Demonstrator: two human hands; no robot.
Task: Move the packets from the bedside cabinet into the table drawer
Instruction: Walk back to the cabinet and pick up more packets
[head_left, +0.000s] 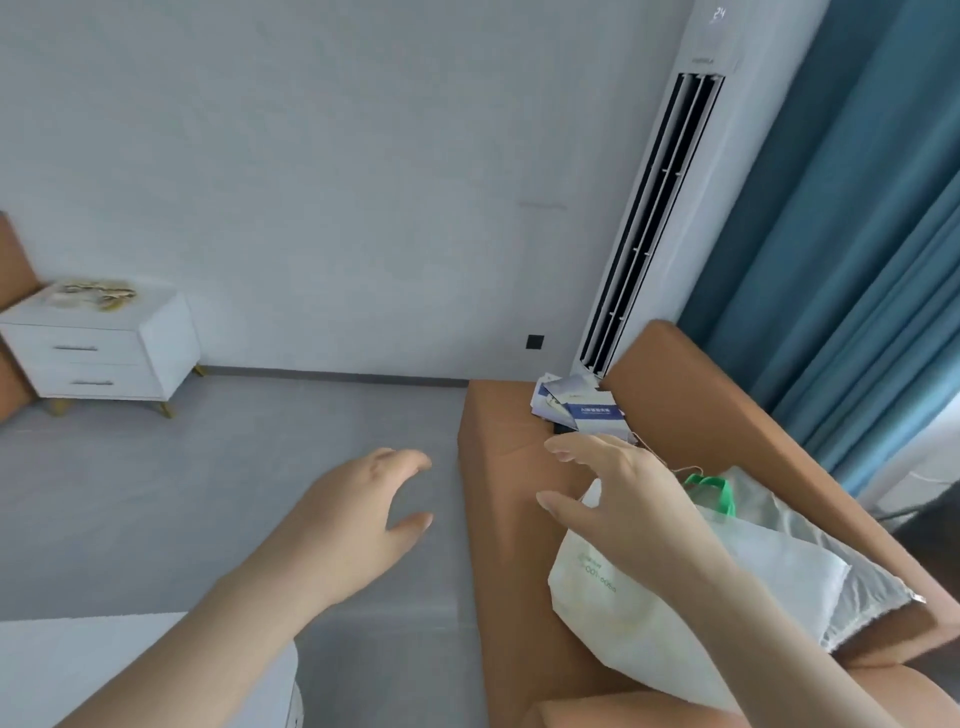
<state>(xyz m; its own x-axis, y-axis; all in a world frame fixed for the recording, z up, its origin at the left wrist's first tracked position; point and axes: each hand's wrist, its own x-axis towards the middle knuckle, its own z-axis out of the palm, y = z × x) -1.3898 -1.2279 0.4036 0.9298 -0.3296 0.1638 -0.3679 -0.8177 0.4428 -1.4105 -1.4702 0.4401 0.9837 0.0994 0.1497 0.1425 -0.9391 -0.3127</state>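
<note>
Head view of a bedroom, looking forward and down. The left hand (358, 514) reaches out over the grey floor (260, 457), fingers spread and relaxed, grasping nothing. The right hand (623, 504) is likewise released, thumb and fingers splayed. It lies in front of a white bag (623, 623) resting on the orange sofa (498, 519); whether it touches the bag cannot be told.

The packets (96, 293), pale with gold markings and blurred, lie on top of the white bedside cabinet (104, 358). This stands against the wall at far left, well apart from both hands. Its two drawers are closed.

A green handle (719, 491) shows just behind the right wrist. A loose pile of blue-and-white booklets (582, 405) sits at the far end of the sofa, beside the base of a tall white air conditioner (670, 208). A teal curtain (841, 234) hangs to its right. A small black wall plate (534, 341) sits low on the wall, left of the air conditioner. The corner of a white surface (104, 670) enters at lower left, under the left forearm.
</note>
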